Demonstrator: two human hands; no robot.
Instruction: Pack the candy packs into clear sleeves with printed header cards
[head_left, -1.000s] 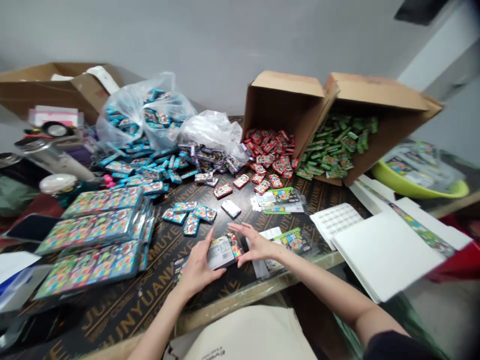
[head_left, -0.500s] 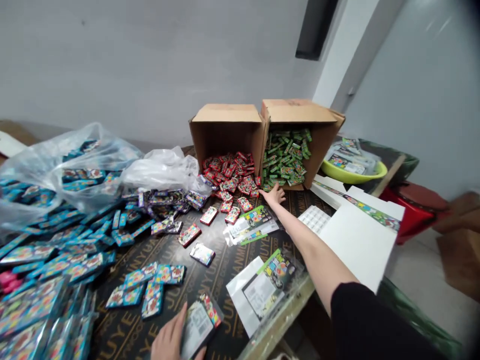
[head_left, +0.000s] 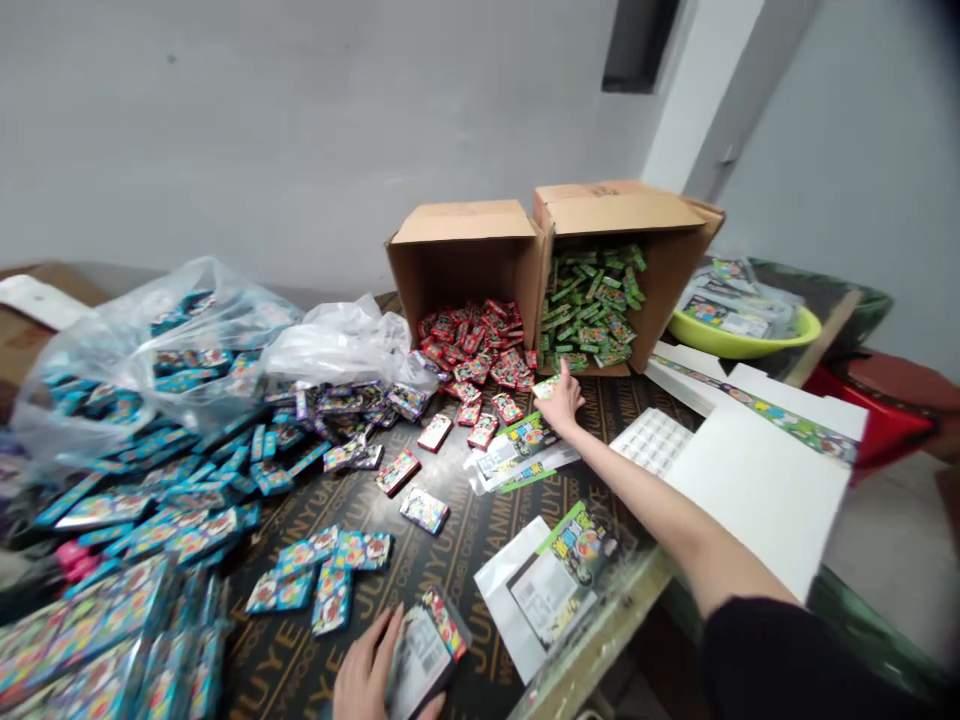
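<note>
At the lower edge, my left hand (head_left: 367, 668) is closed on a clear plastic pouch (head_left: 421, 655) with a printed label and a bright red, patterned pack inside. My right hand (head_left: 562, 402) reaches out before the cardboard boxes, its fingers pinching a small green candy pack (head_left: 546, 387). Just beyond it, more green packs (head_left: 592, 300) fill the right box (head_left: 679, 290). Red packs (head_left: 480, 340) spill from the left box (head_left: 465, 222) to the left of that hand. Flat green-topped pouches (head_left: 517, 450) lie below my right wrist.
Blue packs (head_left: 165, 490) and a clear bag (head_left: 217, 300) heap up on the left, beside purple packs (head_left: 345, 410). Several blue packs (head_left: 330, 595) lie in front. On the right are a white carton (head_left: 772, 480), a white tray (head_left: 651, 440) and a yellow-green basin (head_left: 742, 345).
My right hand has drawn back slightly from the green pile and closed on a green pack. The view has shifted a little; my left hand still holds the pouch.
</note>
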